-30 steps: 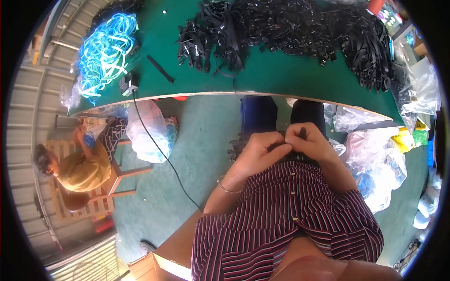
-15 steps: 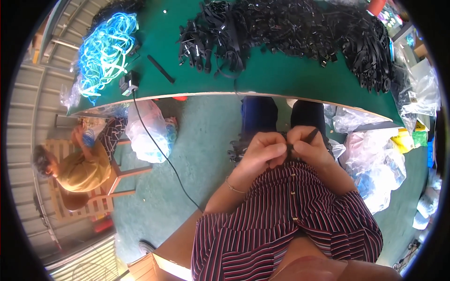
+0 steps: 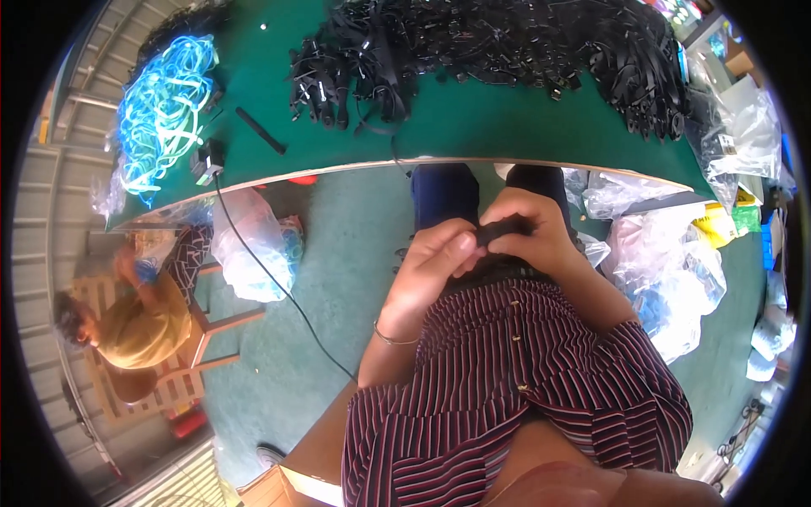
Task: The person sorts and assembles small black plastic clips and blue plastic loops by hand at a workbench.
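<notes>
Black, flat, fabric-looking strip (image 3: 503,228) now lies crosswise between right hand (image 3: 541,228), gripping it, and left hand (image 3: 438,255), pinched narrowly at its left end, more exposed than a moment ago, suggesting a regrip.

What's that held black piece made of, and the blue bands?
Black piece: perhaps woven strap or rubber; it looks matte, without bright glints, but blur leaves it open.
Blue bands: perhaps smooth plastic or fabric, judging by bright sheen and loose loops.
</notes>
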Demonstrator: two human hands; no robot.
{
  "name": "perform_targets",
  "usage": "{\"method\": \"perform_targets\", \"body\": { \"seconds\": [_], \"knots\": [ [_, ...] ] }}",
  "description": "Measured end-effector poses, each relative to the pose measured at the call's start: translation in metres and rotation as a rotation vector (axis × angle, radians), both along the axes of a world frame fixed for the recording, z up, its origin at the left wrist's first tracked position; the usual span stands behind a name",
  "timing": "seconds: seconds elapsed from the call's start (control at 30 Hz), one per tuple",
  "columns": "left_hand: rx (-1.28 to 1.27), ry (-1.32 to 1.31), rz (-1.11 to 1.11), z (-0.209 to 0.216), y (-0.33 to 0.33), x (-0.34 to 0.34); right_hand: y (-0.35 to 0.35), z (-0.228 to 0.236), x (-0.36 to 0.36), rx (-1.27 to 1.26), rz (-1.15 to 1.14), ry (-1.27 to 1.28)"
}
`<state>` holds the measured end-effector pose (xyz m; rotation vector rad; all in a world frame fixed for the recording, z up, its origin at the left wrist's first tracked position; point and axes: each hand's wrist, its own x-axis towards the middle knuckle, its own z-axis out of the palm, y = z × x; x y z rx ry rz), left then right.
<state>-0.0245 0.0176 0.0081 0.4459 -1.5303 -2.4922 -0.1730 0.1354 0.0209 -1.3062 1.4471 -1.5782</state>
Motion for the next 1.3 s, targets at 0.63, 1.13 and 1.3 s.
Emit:
{"method": "perform_targets", "body": {
  "seconds": [0.63,1.13,1.3],
  "knots": [
    [0.298,0.284,0.474,-0.014,0.004,-0.023,-0.009,-0.002,-0.001,0.059,-0.141,0.367],
    [0.061,0.082,0.253,-0.010,0.002,-0.007,-0.005,0.012,-0.012,0.299,0.163,-0.094],
    [0.283,0.348,0.223,-0.012,0.006,-0.017,-0.007,0.010,0.002,0.049,-0.245,0.279]
  ]
}}
